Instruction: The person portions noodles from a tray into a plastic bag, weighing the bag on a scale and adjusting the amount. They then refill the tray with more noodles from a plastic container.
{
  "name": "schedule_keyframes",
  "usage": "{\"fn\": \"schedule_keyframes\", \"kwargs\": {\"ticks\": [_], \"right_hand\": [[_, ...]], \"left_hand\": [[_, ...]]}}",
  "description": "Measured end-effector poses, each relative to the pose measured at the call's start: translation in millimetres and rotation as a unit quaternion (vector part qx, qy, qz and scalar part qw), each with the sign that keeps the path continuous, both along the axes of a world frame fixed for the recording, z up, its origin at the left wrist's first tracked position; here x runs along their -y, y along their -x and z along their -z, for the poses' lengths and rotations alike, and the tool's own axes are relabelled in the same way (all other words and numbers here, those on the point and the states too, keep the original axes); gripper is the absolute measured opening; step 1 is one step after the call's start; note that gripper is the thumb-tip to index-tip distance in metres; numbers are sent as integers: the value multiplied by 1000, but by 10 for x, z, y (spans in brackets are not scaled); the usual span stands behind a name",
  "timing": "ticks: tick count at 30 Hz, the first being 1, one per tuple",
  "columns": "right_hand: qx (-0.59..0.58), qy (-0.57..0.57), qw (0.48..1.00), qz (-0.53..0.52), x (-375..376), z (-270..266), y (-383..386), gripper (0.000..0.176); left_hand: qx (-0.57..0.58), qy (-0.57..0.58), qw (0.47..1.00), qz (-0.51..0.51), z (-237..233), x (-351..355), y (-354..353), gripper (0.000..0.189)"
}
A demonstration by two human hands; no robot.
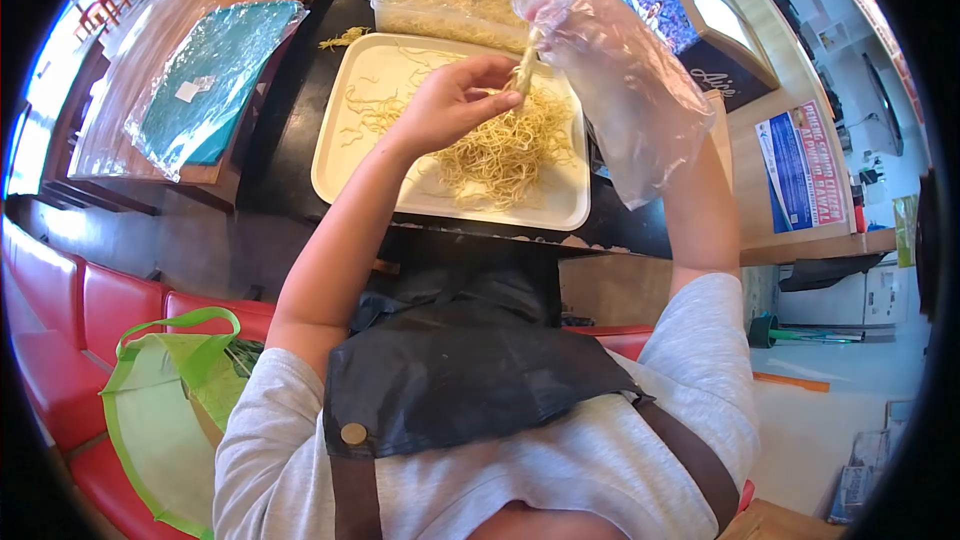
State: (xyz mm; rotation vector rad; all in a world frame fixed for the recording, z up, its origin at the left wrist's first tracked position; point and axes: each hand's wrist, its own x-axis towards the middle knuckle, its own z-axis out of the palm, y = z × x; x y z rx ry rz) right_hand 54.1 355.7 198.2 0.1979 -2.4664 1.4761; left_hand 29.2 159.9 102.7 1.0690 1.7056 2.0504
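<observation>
Over the tray, my left hand (462, 100) pinches the lower end of a small bunch of yellow noodles (526, 68). My right hand (548, 2) is inside a clear plastic bag (635, 70) that covers it and part of the forearm. Through the plastic, its fingers close on the upper end of the same bunch. Below lies a loose pile of yellow noodles (505, 160) on a cream tray (335, 155), with stray strands toward its left side. Behind the tray, a clear plastic container (440, 22) holds more noodles.
The tray rests on a black table (275, 155), where a few noodles (345, 38) lie outside it. To the left, a plastic-wrapped green packet (210, 80) sits on a wooden table (190, 5). A green bag (160, 420) stands on the red seat (45, 300).
</observation>
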Motion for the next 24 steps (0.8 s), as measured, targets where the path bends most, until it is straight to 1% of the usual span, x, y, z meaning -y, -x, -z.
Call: {"fn": "schedule_keyframes", "kwargs": {"ticks": [1, 2, 3, 4, 5, 6, 7, 8, 9, 10, 11, 12, 13, 14, 15, 16, 17, 18, 19, 20, 21, 22, 23, 24], "right_hand": [[-14, -27, 999, 9, -16, 62, -20, 23], [-49, -95, 994, 21, -60, 147, -33, 23], [-115, -209, 970, 35, -52, 191, -53, 23], [-228, -369, 898, 71, -31, 259, -104, 22], [-228, -368, 899, 71, -29, 302, -171, 22], [-10, 14, 994, 108, 349, 61, -423, 28], [211, 393, 886, 124, 548, -67, -552, 34], [12, 114, 993, -11, 119, 758, -301, 41], [11, -5, 998, -56, 87, 933, -265, 43], [1, -51, 999, -10, 169, 1016, -349, 37], [-8, -97, 995, 38, 268, 1107, -459, 32], [-7, -93, 995, 40, 394, 1081, -500, 32], [-28, -68, 997, 23, 529, 988, -531, 28], [-49, -43, 998, 5, 601, 914, -565, 24], [-49, -42, 998, 7, 603, 873, -601, 24], [-102, -86, 991, 13, 587, 834, -627, 26], [-156, -131, 979, 19, 565, 813, -640, 29], [-157, -130, 979, 17, 487, 854, -530, 29], [-66, -50, 997, -1, 355, 942, -319, 26], [26, 30, 999, -19, 247, 1024, -198, 23], [26, 28, 999, -21, 155, 1095, -192, 23], [34, 177, 983, -23, 65, 1140, -205, 21], [42, 322, 946, -24, -42, 1175, -224, 19], [72, 325, 943, -8, -90, 1084, -319, 19]], "left_hand": [[2, 2, 1000, 0, 27, -15, 9, 36], [52, 16, 998, 23, 77, -38, 33, 32], [102, 31, 993, 46, 119, -53, 39, 29], [129, 54, 990, 37, 164, -37, 47, 36], [129, 55, 990, 36, 212, -30, 38, 36], [191, 21, 981, 22, 247, -18, 8, 32], [254, -13, 967, 7, 265, -8, -11, 30], [255, -12, 967, 5, 268, 1, -19, 30], [301, -47, 953, 5, 267, 7, -26, 33], [345, -81, 935, 5, 269, 12, -30, 36], [345, -77, 935, 6, 272, 35, -10, 36], [347, -56, 936, 16, 281, 69, 31, 39], [350, -36, 936, 27, 293, 82, 52, 41], [351, -32, 936, 29, 312, 64, 42, 41], [369, -57, 927, 48, 312, 39, 24, 44], [386, -83, 917, 66, 307, 21, 14, 46], [385, -82, 917, 65, 308, 27, -7, 46], [368, -65, 926, 48, 230, 57, -73, 43], [351, -49, 935, 30, 182, 78, -108, 41], [350, -50, 935, 28, 218, 96, -95, 41], [263, -9, 964, 29, 294, 121, -73, 38], [174, 32, 984, 29, 336, 146, -57, 36], [174, 32, 984, 29, 373, 160, -28, 36], [176, 45, 983, 23, 383, 174, -4, 32]]}}
